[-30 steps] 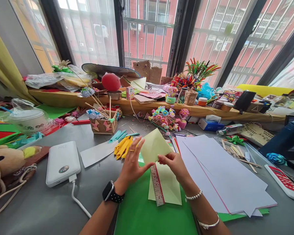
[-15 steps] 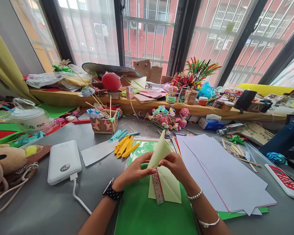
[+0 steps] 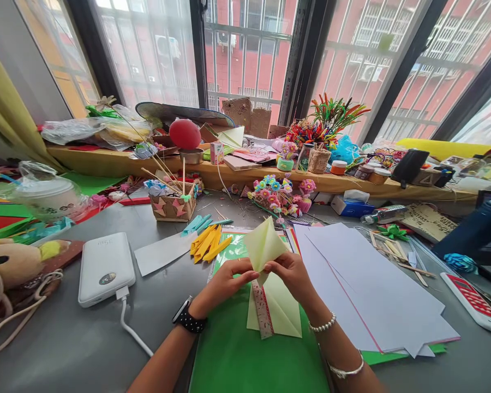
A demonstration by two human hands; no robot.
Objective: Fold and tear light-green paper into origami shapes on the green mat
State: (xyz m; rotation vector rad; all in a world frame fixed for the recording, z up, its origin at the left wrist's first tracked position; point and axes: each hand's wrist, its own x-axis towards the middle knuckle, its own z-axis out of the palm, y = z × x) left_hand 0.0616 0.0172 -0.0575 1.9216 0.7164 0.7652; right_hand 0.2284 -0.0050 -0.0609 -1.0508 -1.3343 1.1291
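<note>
A pale yellow square of paper [image 3: 265,244], creased through the middle, is held up between my two hands. My left hand [image 3: 235,278] pinches its lower corner from the left. From the right, my right hand [image 3: 285,273] grips the same sheet between thumb and fingers. Beneath my hands, a second pale yellow sheet [image 3: 284,311] with fold creases lies on the green folder [image 3: 262,363]. Across that sheet's left side rests a short pink-and-white ruler [image 3: 262,311], its upper end close under my fingers.
Yellow folded paper strips [image 3: 210,244] and a white paper piece [image 3: 163,255] lie beyond my left hand. A white power bank [image 3: 107,267] with cable is at left. White sheets [image 3: 368,289] are stacked at right, a calculator [image 3: 477,303] farther right. A stick-filled box [image 3: 174,204] stands behind.
The held paper has opened from a narrow, curled cone shape into a flatter square facing me. My left fingers have drawn in closer to the right ones at its lower corner.
</note>
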